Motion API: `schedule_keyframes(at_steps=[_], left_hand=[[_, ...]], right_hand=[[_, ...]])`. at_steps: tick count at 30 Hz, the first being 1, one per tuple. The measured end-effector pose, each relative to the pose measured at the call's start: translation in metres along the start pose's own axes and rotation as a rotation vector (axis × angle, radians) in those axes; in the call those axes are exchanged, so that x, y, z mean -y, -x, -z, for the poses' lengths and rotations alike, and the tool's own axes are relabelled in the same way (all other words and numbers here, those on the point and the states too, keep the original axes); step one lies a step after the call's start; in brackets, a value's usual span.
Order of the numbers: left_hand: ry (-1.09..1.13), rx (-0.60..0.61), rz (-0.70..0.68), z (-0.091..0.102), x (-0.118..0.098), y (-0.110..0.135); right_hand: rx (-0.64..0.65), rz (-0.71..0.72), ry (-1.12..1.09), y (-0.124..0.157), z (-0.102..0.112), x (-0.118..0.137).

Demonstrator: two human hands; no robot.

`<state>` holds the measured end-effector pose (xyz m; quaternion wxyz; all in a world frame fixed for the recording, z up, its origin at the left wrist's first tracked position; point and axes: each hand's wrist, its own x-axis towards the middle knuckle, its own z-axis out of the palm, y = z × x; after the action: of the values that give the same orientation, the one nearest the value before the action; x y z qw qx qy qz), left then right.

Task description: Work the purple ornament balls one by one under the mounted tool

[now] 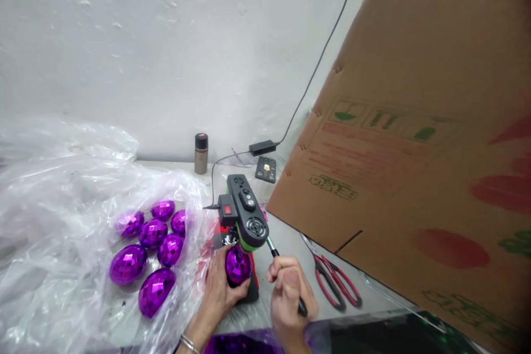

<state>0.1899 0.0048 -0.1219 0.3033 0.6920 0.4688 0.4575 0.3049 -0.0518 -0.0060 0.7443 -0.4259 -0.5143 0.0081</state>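
My left hand (222, 283) is wrapped round a shiny purple faceted ball (238, 265), keeping it upright beneath the head of a small black and green bench machine (248, 211) that looks like a mini drill press. Where the machine's tip meets the ball is hidden by the head. My right hand (290, 293) is closed round a black-gripped lever (275, 253) that slants up to the machine's right side. The machine stands on a dark base (248, 294) with red parts, and a red switch (227, 209) shows on its left.
Several purple faceted balls (153, 233) lie on a clear plastic bag (83, 265) at left. Red-handled scissors (338, 282) rest beside a large cardboard box (398, 166). Behind stand a bottle (201, 154), a power adapter (263, 147) with its cord, and a black card-like item (265, 169).
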Motion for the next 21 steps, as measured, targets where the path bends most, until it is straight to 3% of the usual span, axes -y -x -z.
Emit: schedule_keyframes(at_steps=[13,18,21], left_hand=[[0.047,0.02,0.018,-0.001,-0.003,0.001],[0.093,0.043,0.063,0.003,-0.003,-0.001],[0.091,0.006,0.092,0.013,0.002,0.016]], right_hand=[[0.009,0.12,0.019,0.019,-0.004,-0.013],[0.044,0.021,0.056,-0.015,-0.001,0.017],[0.053,-0.08,0.083,-0.047,-0.006,0.041]])
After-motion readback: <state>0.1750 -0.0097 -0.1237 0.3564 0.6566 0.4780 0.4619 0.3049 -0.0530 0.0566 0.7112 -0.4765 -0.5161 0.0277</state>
